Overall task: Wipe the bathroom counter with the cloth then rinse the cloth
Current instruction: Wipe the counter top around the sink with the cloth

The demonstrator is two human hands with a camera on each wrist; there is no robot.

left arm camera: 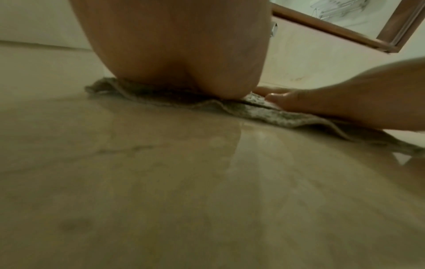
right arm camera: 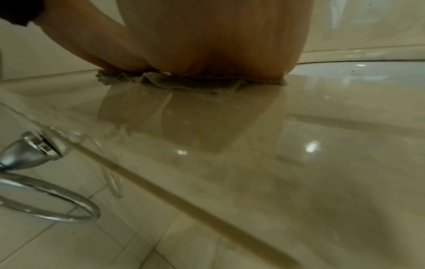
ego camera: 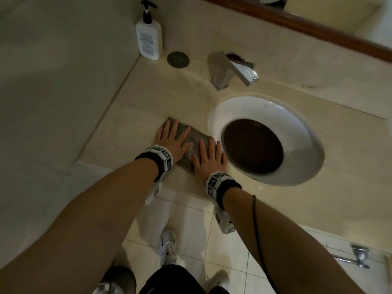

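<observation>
A grey-brown speckled cloth (ego camera: 192, 137) lies flat on the beige marble counter (ego camera: 135, 115), just left of the white round sink (ego camera: 301, 132). My left hand (ego camera: 171, 137) presses its far left part with straight, spread fingers. My right hand (ego camera: 207, 157) presses its near right part, also flat. In the left wrist view the palm (left arm camera: 179, 54) sits on the cloth (left arm camera: 264, 111) with the right hand (left arm camera: 345, 103) beside it. The right wrist view shows the palm (right arm camera: 218, 40) on the cloth's edge (right arm camera: 179, 81). Both hands' fingers lie flat.
A chrome faucet (ego camera: 231, 70) stands behind the sink, whose basin is dark. A white pump bottle (ego camera: 149, 37) and a round dark disc (ego camera: 178, 59) sit in the back left corner by the wall. A chrome towel ring (right arm camera: 46, 196) hangs below the counter's front edge.
</observation>
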